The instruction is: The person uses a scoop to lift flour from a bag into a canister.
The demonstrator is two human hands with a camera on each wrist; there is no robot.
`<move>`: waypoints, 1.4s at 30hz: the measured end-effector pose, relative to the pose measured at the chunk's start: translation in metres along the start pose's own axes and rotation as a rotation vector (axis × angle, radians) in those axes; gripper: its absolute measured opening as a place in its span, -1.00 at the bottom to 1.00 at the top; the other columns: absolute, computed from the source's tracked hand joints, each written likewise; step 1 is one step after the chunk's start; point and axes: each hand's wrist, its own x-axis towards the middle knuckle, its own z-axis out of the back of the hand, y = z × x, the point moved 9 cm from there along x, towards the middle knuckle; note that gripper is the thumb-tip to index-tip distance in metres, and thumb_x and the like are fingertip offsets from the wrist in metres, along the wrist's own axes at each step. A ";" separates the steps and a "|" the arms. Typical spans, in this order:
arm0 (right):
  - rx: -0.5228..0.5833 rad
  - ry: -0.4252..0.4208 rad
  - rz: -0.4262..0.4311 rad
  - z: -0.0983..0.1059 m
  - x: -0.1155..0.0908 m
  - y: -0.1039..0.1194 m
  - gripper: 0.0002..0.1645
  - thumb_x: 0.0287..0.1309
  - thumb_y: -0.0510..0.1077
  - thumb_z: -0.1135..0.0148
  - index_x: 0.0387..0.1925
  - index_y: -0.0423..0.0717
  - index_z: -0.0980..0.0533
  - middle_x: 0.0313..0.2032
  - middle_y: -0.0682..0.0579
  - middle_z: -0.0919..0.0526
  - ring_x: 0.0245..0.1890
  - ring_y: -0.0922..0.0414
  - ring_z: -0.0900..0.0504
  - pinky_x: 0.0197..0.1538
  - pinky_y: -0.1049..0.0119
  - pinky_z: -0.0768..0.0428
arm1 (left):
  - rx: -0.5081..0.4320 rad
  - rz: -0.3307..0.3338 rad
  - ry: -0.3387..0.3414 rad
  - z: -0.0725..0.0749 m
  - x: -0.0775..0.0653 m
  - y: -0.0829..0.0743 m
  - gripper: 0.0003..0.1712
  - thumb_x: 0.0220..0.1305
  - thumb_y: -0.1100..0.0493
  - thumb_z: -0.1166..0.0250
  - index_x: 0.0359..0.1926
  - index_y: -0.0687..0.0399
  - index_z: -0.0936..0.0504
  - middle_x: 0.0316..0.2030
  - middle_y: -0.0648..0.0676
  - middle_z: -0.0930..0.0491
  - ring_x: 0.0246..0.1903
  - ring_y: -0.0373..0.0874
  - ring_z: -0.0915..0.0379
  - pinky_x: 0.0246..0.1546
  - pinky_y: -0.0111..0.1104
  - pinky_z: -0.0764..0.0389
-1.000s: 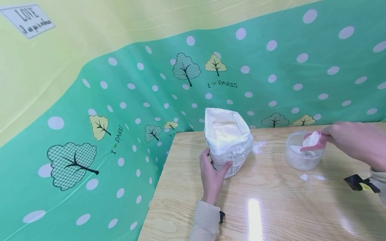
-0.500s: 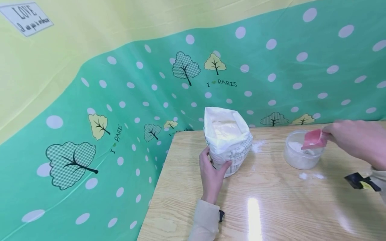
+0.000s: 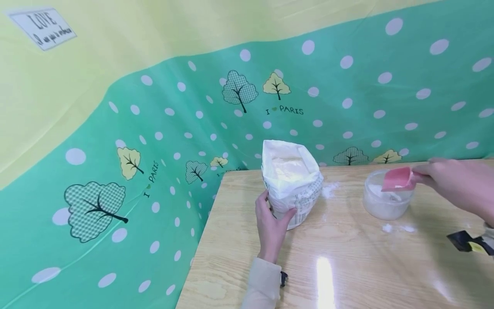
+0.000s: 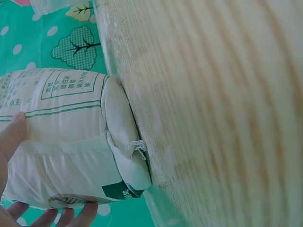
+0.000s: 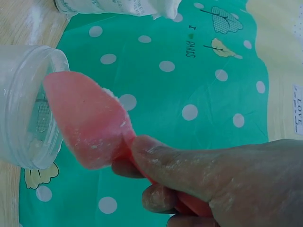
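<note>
My left hand (image 3: 272, 223) grips the near left side of an open white bag (image 3: 293, 189) of pale powder, thumb on the front and fingers round the side. Printed green lines and characters show on the bag (image 4: 61, 109) in the left wrist view. My right hand (image 3: 451, 180) holds a pink scoop (image 3: 397, 179) by its handle, over a round clear plastic tub (image 3: 386, 208) with white powder inside. The scoop (image 5: 90, 118) is tipped with its underside toward the right wrist camera, a little powder along its edge. Powder dusts the right thumb (image 5: 165, 163).
White powder is spilled on the wooden table (image 3: 347, 253) beside the bag, and small clumps (image 3: 387, 228) lie in front of the tub. A green polka-dot cloth (image 3: 216, 120) hangs behind the table and down its left side.
The scoop has turned over above the tub; powder that showed in its bowl a second ago no longer shows. The left hand and the bag have stayed in place.
</note>
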 end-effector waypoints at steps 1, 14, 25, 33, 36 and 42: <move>0.010 -0.011 0.000 0.000 -0.001 -0.001 -0.69 0.19 -0.29 -0.29 -0.08 -0.43 -0.61 -0.44 -0.18 -0.66 -0.48 -0.07 -0.59 -0.40 -0.04 -0.63 | 0.003 0.001 0.000 0.000 0.000 0.000 -0.02 -0.02 -0.07 -0.57 0.36 -0.13 -0.23 0.22 -0.12 -0.33 0.22 -0.18 -0.32 0.18 -0.20 -0.57; 0.045 -0.175 -0.002 0.013 -0.006 0.010 -0.61 0.23 -0.19 -0.31 -0.02 -0.42 -0.60 -0.39 -0.19 -0.64 -0.47 -0.10 -0.59 -0.41 -0.05 -0.62 | -0.007 -0.001 0.004 -0.001 -0.002 0.000 -0.01 -0.01 -0.10 -0.56 0.38 -0.15 -0.22 0.23 -0.11 -0.32 0.23 -0.18 -0.31 0.19 -0.18 -0.57; 0.059 -0.187 0.035 0.022 0.000 0.022 -0.69 0.30 -0.10 -0.26 -0.06 -0.25 -0.66 -0.48 0.06 -0.57 -0.53 0.12 -0.42 -0.53 0.20 -0.46 | 0.009 -0.001 -0.003 0.000 -0.003 0.002 0.00 -0.02 -0.11 -0.56 0.38 -0.08 -0.22 0.24 -0.08 -0.33 0.25 -0.18 -0.30 0.16 -0.22 -0.59; 0.099 -0.179 0.029 0.031 0.006 0.033 -0.73 0.36 -0.05 -0.20 -0.15 -0.16 -0.66 -0.46 0.06 -0.56 -0.50 0.11 -0.42 -0.49 0.20 -0.43 | 0.002 -0.001 -0.004 0.000 -0.002 0.000 0.00 -0.02 -0.12 -0.56 0.38 -0.10 -0.23 0.24 -0.09 -0.33 0.25 -0.17 -0.30 0.16 -0.18 -0.59; 0.104 -0.177 0.021 0.033 0.008 0.036 -0.60 0.36 -0.05 -0.20 0.05 -0.24 -0.62 -0.39 0.03 -0.61 -0.50 0.12 -0.44 -0.49 0.21 -0.44 | -0.003 -0.004 -0.005 0.001 -0.002 -0.001 0.00 -0.02 -0.11 -0.56 0.38 -0.09 -0.23 0.24 -0.08 -0.33 0.25 -0.16 -0.30 0.16 -0.17 -0.59; 0.107 -0.215 0.025 0.043 0.009 0.046 -0.64 0.37 -0.03 -0.18 0.04 -0.14 -0.64 -0.53 0.10 -0.40 -0.57 0.15 -0.28 -0.53 0.29 -0.29 | -0.008 -0.004 -0.009 0.000 -0.002 0.000 -0.01 -0.02 -0.11 -0.56 0.37 -0.10 -0.23 0.23 -0.09 -0.33 0.24 -0.18 -0.30 0.16 -0.18 -0.59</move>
